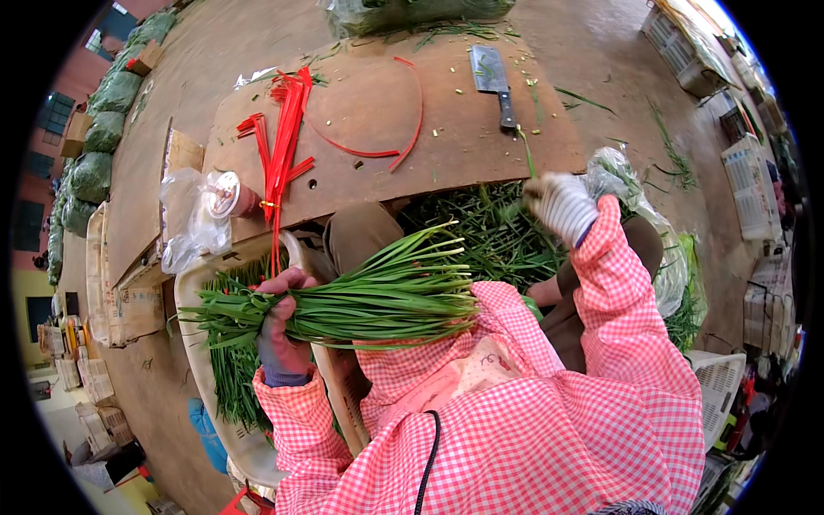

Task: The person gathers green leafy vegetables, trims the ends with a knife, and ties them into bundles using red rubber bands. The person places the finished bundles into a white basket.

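Observation:
My left hand grips a thick bunch of green garlic chives near its leafy end. The pale cut ends fan out to the right, over my lap. My right hand, in a striped knit glove, is slightly blurred by the board's front edge. A single chive stalk sticks up from its fingers. Beyond it on the wooden board lies a cleaver with a black handle. A bundle of red ties lies at the board's left, with loose red strips nearby.
Loose chive leaves are heaped below the board, between my knees. A white plastic crate at my left holds more chives. A lidded cup and a clear plastic bag sit at the board's left corner. Another plastic bag lies right.

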`<act>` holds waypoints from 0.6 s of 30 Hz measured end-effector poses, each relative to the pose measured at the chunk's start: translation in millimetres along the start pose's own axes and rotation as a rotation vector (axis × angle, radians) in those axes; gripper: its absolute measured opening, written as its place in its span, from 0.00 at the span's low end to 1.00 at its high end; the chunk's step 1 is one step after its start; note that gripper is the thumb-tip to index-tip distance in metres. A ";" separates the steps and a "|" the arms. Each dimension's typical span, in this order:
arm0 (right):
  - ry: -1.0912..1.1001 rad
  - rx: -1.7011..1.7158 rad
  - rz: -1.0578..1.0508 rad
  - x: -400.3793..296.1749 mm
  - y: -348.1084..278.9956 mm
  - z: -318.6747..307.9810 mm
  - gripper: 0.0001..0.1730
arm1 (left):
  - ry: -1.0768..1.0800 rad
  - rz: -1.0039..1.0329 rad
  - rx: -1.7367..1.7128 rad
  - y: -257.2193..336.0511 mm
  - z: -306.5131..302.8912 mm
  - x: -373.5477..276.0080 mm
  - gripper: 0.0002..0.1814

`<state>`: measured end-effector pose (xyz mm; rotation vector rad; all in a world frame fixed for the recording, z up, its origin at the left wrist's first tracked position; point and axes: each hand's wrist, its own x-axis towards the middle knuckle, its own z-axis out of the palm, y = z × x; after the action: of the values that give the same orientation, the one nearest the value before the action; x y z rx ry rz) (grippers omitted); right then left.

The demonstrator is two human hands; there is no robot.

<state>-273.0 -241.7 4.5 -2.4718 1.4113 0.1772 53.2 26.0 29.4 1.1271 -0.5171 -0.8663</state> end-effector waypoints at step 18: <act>0.095 1.188 -0.532 21.7 -151.1 17.2 0.47 | -0.362 0.565 0.575 24.2 167.5 55.3 0.19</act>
<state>-131.7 -182.0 11.1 -1.6941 0.5074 -0.6895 -31.1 -108.5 110.0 1.2419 -1.3750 -0.4225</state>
